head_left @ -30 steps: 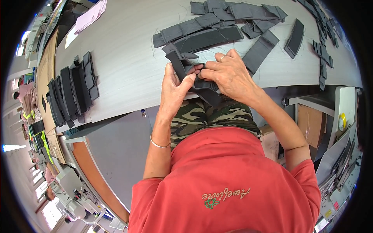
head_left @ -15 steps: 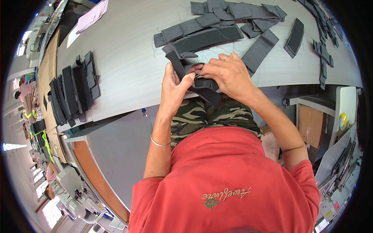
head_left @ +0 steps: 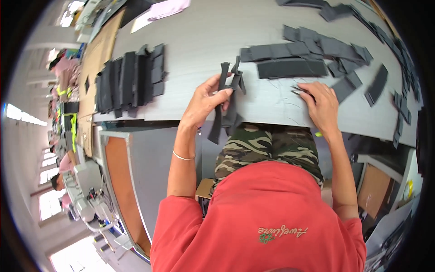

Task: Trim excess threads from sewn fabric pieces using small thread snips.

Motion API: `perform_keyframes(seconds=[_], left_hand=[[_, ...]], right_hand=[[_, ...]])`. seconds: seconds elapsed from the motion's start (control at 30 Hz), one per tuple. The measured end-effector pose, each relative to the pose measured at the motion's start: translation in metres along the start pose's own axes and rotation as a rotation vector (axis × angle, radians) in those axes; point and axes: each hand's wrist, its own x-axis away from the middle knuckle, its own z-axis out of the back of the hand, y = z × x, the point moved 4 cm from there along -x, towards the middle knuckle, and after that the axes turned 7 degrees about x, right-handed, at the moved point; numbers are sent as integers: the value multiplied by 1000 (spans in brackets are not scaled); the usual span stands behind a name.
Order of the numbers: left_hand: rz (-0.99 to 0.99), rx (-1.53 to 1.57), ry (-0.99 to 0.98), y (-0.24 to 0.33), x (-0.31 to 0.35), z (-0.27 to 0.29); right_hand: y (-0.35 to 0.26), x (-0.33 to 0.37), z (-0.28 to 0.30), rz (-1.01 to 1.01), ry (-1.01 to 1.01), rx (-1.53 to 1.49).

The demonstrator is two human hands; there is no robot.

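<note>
My left hand is closed on dark grey fabric strips, pinched between thumb and fingers above the table's front edge. The strips stand up past the fingers and hang down over the edge. To the right, my right hand rests low over the tabletop, thumb and fingers together. Two short dark prongs stick out of its fingertips, and they look like small thread snips. Beyond that hand lies a flat dark fabric band. Fine loose threads are scattered on the table around the snips.
A row of folded dark strips lies on the pale table at left. More grey strips are heaped at the back right, and a chain of strips runs along the far right. Pink sheets lie at the far left.
My right hand has left the fabric and moved right to the tabletop, where dark prongs now show at its fingertips. My left hand keeps the strips, now more upright. The view has shifted.
</note>
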Motion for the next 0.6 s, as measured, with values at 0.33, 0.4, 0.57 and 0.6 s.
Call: perform_keyframes(seconds=[0.33,0.4,0.57,0.6], left_hand=[[-527,-889,681,95,42,131],[-708,-979,813,122,49,172],[-376,-1394,1209,126,37,298],[-218,-1299,1120,102,42,343]], right_hand=[[-12,-2,-3,78,46,136],[-14,-2,-3,84,50,132],[-16,-2,-2,78,53,207],[-21,-5,-4,94,54,195]])
